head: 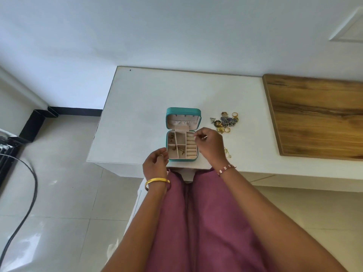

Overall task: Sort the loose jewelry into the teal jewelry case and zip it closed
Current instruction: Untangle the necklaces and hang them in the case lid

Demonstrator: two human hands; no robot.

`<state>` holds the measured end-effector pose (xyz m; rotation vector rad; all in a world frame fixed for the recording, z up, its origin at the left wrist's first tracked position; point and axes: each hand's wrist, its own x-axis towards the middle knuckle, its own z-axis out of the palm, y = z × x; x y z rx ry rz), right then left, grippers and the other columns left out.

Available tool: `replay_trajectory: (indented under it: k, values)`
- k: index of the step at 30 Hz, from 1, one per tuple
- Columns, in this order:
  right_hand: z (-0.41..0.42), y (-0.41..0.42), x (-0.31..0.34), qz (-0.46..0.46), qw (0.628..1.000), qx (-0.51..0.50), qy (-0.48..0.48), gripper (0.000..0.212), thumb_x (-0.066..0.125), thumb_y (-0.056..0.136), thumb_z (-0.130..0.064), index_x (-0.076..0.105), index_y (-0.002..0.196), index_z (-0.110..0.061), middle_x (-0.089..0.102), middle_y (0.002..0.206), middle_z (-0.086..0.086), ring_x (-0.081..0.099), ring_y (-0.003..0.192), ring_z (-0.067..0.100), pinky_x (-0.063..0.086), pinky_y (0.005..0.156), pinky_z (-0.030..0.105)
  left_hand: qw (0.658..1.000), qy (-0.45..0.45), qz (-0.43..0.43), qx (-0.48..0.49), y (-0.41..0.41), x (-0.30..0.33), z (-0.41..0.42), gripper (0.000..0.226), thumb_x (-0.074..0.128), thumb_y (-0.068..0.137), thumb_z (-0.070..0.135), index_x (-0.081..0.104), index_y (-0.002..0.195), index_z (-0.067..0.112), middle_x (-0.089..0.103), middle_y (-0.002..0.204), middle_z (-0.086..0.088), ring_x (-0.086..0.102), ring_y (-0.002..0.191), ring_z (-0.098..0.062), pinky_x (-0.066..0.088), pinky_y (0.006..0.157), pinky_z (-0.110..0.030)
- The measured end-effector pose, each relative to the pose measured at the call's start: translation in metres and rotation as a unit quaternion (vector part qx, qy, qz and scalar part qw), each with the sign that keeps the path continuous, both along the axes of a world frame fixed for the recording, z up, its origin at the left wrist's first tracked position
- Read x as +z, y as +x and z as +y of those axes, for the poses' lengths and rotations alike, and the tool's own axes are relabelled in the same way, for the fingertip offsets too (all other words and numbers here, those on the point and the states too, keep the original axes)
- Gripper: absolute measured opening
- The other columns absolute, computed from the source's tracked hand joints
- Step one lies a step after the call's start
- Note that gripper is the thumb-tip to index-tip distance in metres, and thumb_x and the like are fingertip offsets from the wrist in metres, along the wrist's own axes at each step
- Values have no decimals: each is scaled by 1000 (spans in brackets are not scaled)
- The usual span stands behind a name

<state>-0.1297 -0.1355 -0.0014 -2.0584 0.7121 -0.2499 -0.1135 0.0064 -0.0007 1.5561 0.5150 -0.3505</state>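
Watching the open teal zip jewelry case point(182, 134) near the white table's point(137, 114) front edge. My right hand point(209, 143) pinches a small ring-like piece (too tiny to identify) above the ring rolls; left hand point(155, 163), loosely curled and empty, touches the case's corner. Loose gold-and-blue jewelry pile point(225, 121) lies right.

A white desk point(141, 107) stands against the wall, its near edge facing the seated person. Near the middle of that edge sits an open teal jewelry case point(183, 134), lid hinged back toward twelve o'clock. At the case's two o'clock lies a heap of loose jewelry point(225, 121), apart from it. At four o'clock, by the desk's edge, lies a thin gold chain point(227, 153). Far toward three o'clock rests a wooden board point(318, 114).
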Motion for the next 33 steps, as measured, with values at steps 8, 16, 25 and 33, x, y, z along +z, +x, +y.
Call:
replay_trajectory:
  k: [8, 16, 25, 33]
  values:
    - [31, 22, -5, 132, 954, 168, -213, 17, 56, 87, -16, 64, 100, -8, 61, 104, 12, 56, 99, 27, 47, 76, 32, 990, 104, -34, -89, -2, -7, 2, 31, 48, 85, 4, 66, 110, 11, 66, 115, -9, 61, 106, -29, 47, 97, -44]
    - [41, 37, -2, 165, 876, 247, -379, 26, 51, 91, -18, 54, 115, -7, 55, 114, 12, 54, 105, 31, 44, 80, 38, 982, 135, -50, -122, -2, -10, 3, 34, 45, 90, 5, 60, 120, 8, 60, 127, -7, 53, 120, -21, 35, 104, -26]
    - [52, 32, -5, 152, 870, 260, -390, 11, 53, 82, 2, 63, 87, 6, 60, 94, 22, 59, 90, 37, 46, 66, 38, 980, 134, -49, -140, -2, -9, 5, 35, 44, 90, 6, 58, 122, 9, 59, 128, -7, 52, 121, -21, 35, 103, -26]
    - [36, 29, -5, 170, 862, 273, -391, 24, 42, 89, 1, 58, 107, 5, 54, 116, 19, 54, 105, 34, 44, 80, 39, 979, 131, -47, -150, -3, -11, 5, 36, 44, 90, 6, 58, 123, 10, 58, 129, -6, 52, 121, -20, 35, 107, -28]
